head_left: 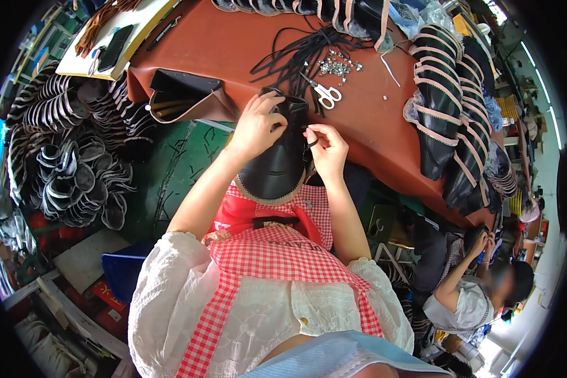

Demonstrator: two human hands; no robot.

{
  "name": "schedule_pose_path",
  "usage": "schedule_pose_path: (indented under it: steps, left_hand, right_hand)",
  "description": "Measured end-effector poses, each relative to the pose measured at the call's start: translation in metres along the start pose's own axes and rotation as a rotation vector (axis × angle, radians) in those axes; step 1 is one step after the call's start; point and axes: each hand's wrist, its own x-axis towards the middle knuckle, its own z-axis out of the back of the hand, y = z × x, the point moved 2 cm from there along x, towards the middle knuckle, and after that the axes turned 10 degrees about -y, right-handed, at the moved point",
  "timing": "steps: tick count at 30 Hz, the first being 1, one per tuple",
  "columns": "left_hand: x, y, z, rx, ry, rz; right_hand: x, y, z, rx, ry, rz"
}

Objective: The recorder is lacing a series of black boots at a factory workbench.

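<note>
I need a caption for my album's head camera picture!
Left hand and right hand at a black shoe upper, white-handled scissors close by.

To the right of the right hand [327,148], a bare stretch of table [373,129] leaves room to pass as far as the piled shoes [436,94], which block the way farther right. Straight beyond that hand, scissors [326,95], metal bits [339,67] and tangled black straps [290,60] crowd the route. Between the hands, the black shoe [274,167] fills the gap. Beyond and left of the left hand [260,126], an open box [206,108] obstructs; a free strip separates it from the straps.
</note>
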Motion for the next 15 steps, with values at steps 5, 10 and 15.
schedule_pose_path:
  steps: [5,10,15]
  left_hand:
    - [-0.016,0.007,-0.014,-0.017,-0.026,0.074]
    - [-0.024,0.006,-0.021,-0.003,-0.037,0.101]
    - [-0.020,0.004,-0.021,-0.021,-0.018,0.113]
  right_hand:
    - [0.000,-0.005,-0.013,-0.114,-0.004,0.167]
    - [-0.002,-0.007,-0.015,-0.164,-0.021,0.238]
    - [0.000,-0.002,-0.015,-0.182,-0.001,0.263]
